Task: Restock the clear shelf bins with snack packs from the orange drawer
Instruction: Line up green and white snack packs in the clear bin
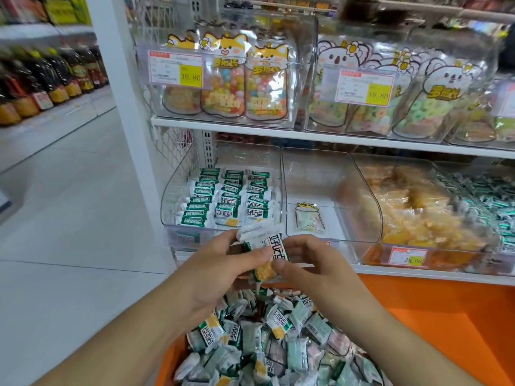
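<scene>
Between the left hand (223, 263) and the right hand (309, 260), both pinching it, a snack pack (267, 252) sits just below the clear bin (172, 196). If one pinch loosens, I think it drops into the orange drawer (446, 316) underneath.

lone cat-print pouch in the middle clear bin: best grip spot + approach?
Probably pinch the cat-print pouch at its top edge, by the cat print, from above through the open top of the middle clear bin. It seems to lie flat on the bin floor, alone, so there looks to be room around it; the raised front lip blocks a low frontal reach.
</scene>
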Available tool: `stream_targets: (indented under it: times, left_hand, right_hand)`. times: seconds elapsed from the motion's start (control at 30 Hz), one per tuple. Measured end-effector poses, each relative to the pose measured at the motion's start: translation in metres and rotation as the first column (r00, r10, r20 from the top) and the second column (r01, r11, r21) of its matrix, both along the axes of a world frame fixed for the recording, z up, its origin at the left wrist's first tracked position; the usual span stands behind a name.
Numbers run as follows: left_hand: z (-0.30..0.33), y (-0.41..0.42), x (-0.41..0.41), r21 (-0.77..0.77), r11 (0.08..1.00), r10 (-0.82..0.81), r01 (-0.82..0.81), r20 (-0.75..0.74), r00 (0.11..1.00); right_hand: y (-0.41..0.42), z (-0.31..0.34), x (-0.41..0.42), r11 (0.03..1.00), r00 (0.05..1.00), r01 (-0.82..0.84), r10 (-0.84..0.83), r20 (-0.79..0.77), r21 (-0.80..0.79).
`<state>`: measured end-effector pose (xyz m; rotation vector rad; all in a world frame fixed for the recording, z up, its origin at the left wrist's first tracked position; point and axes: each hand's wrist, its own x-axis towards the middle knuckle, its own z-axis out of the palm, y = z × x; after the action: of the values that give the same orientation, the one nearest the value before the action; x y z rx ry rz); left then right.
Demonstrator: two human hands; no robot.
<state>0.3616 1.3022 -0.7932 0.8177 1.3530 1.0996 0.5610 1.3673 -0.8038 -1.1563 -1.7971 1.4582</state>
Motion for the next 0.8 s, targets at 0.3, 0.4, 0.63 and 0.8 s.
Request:
stream_targets:
  times: [0.3,0.4,0.63,0.8]
  left_hand:
    - [0.004,0.013,-0.034,0.009,0.996,-0.087,0.086,0.009,0.996]
    - [0.007,0.021,-0.054,0.033,0.997,-0.055,0.066,-0.259,0.964]
    - [0.008,0.032,-0.099,0.129,0.992,0.106,-0.011,-0.763,0.637]
    - [-0.009,0.033,-0.111,0.080,0.996,0.052,0.031,-0.848,0.527]
  right_hand:
    - [0.019,0.018,-0.034,0.994,0.994,-0.105,0.105,0.024,0.034]
    - [0.037,0.025,-0.058,0.992,0.994,-0.072,0.063,0.085,0.107]
    - [0.096,0.026,-0.126,0.956,0.922,-0.074,-0.043,0.385,0.282]
    - [0.120,0.010,-0.155,0.922,0.723,-0.274,0.011,0.691,0.272]
